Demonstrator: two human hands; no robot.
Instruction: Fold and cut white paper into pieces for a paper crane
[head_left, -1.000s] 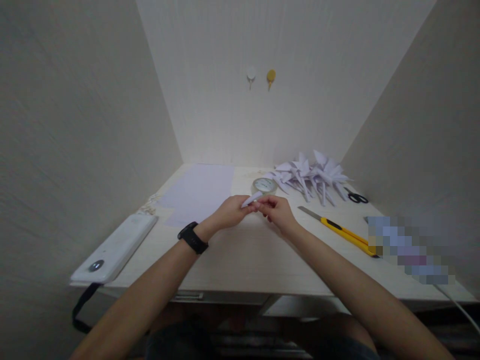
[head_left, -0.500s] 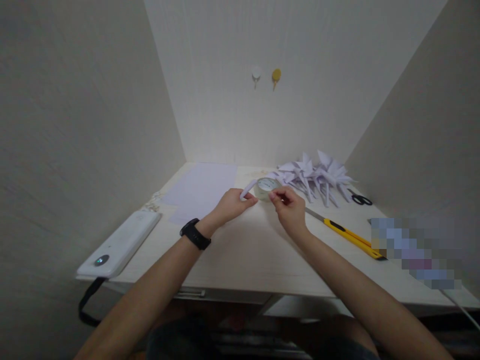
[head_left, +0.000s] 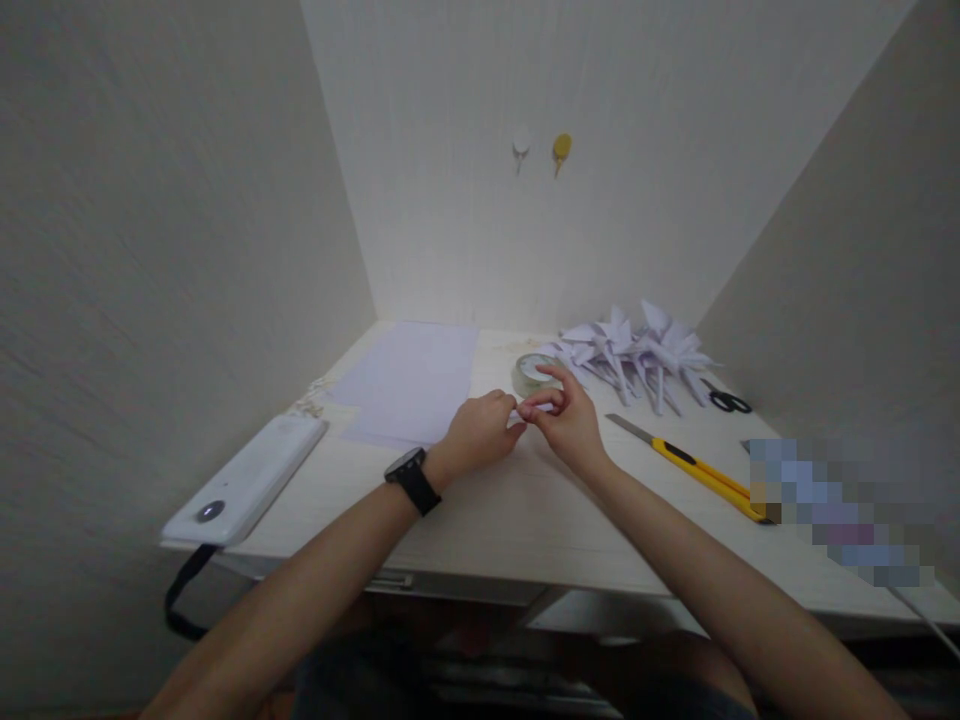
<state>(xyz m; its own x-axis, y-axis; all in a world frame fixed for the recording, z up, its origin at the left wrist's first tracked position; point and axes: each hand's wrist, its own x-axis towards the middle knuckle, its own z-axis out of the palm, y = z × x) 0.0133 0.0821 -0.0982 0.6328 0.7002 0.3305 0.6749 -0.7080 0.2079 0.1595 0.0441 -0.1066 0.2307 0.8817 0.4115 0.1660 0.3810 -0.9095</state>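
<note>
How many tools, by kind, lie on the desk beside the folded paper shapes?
Tape roll: 1
Utility knife: 1
Scissors: 1
Total: 3

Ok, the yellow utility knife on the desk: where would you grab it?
By the yellow handle, from above. The utility knife lies flat with its bare blade extended at the far-left end, so fingers should probably close across the handle's middle, clear of the blade.

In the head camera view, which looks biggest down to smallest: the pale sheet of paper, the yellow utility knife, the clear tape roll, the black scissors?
1. Pale sheet of paper
2. Yellow utility knife
3. Clear tape roll and black scissors look similar; unsure.
</note>
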